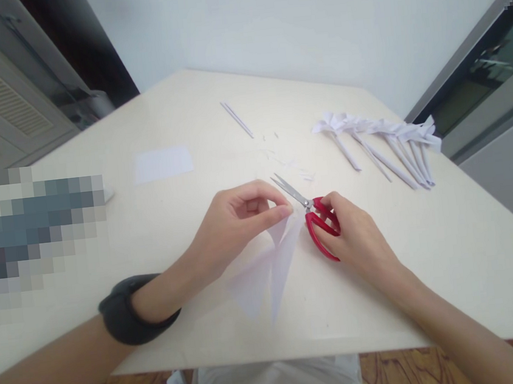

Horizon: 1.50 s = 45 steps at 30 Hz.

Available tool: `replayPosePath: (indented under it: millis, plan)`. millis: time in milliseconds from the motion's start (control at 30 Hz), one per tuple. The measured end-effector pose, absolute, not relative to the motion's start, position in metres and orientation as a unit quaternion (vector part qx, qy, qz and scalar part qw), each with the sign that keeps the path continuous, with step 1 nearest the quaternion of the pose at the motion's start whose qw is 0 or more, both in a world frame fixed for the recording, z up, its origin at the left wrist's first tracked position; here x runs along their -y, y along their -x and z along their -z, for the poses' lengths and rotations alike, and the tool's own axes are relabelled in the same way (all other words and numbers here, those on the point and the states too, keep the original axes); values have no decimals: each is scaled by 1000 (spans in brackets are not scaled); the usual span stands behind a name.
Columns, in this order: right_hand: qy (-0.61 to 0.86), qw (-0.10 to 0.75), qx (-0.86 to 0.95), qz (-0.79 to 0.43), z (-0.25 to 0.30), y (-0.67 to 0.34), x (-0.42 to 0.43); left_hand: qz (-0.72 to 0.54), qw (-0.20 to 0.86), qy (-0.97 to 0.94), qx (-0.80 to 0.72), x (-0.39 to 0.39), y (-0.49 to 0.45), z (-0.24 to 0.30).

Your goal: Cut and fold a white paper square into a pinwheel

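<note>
Between thumb and fingertips, my left hand (245, 214) pinches the tip of a folded piece of thin white paper (275, 263). The paper hangs down toward the table's front edge in pointed flaps. My right hand (356, 230) has its fingers in the handles of red-handled scissors (308, 205). The blades are slightly apart and point up and left, just beyond my left fingertips, not touching the paper. Small white paper scraps (297, 166) lie on the table past the blades.
The pale table (175, 115) meets a white wall at the back. Several rolled paper stems with folded paper heads (378, 130) lie at the right. Two thin paper sticks (236, 119) and a flat white paper rectangle (163, 164) lie farther back. A pixelated patch covers the left edge.
</note>
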State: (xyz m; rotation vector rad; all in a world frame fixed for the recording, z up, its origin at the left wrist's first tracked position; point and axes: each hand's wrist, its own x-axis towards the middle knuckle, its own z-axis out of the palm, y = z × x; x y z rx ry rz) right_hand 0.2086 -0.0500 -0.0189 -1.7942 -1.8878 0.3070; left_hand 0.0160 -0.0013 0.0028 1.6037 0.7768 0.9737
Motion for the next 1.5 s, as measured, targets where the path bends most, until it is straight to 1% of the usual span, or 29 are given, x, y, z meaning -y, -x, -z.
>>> replayPosePath:
  millis: [333,667,833,1000,1133,1500]
  plan:
    - [639,207,733,-109,24,-209,48,-386,481,-714,-332,3,-15,-1]
    - [624,227,742,-96,25,-209,47,-321,489,-742,-328,-1,-15,1]
    - [621,225,745,-95,26,-210,46,-308,478,-767,-298,-1,-15,1]
    - [620,224,745,-100,27,-210,46,-286,519,-757,-277,0,-14,-4]
    - [625,214,744,-101,27,-209,46,-256,560,-731,-293,3,-15,-8]
    - [625,203,747,-96,27,-209,46,-264,572,-719,-293,1,-16,-8]
